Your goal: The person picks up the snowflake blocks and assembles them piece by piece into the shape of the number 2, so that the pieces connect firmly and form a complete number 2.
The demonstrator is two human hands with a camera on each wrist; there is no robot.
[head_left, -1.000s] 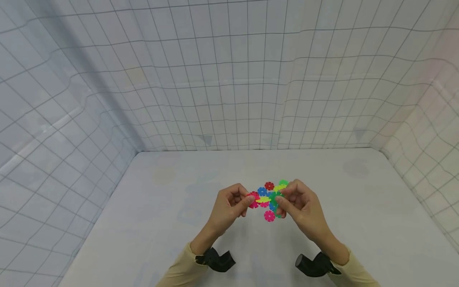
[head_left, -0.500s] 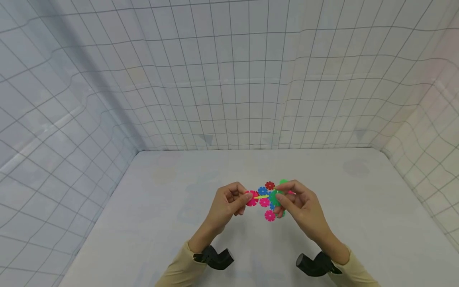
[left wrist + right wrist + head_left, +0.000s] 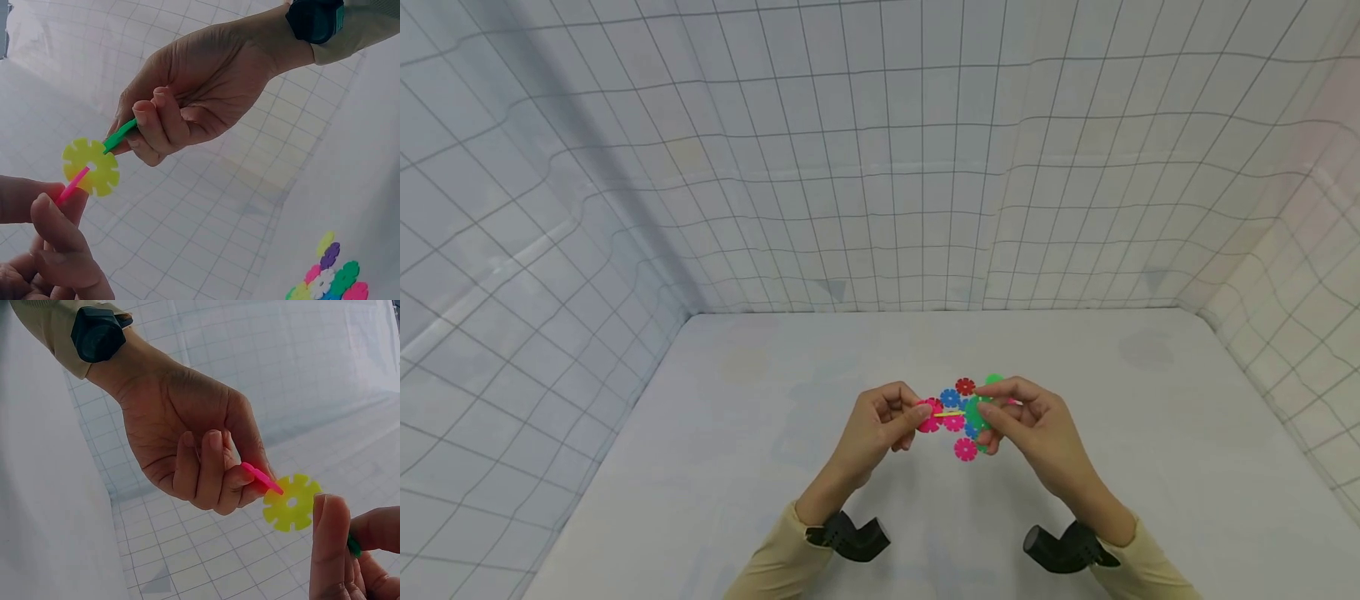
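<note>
above the white desk [image 3: 760, 458], left grip [image 3: 876, 421] pinches a pink disc [image 3: 72, 187], right grip [image 3: 1037, 425] pinches a green disc [image 3: 120, 136]; yellow disc [image 3: 80, 159] btwn them, pink set in its notch, green touching its opp. edge; cluster of coloured discs [image 3: 322, 284] on desk nearby, partly hidden behind right grip in head view

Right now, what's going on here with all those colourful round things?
A person's left hand pinches a pink disc, and the right hand pinches a green disc. Between them is a yellow disc with slots around its edge, meeting both. The pink one looks pushed into a slot; I can't tell how firmly the green one fits. More discs in several colours lie on the white table below.
</note>
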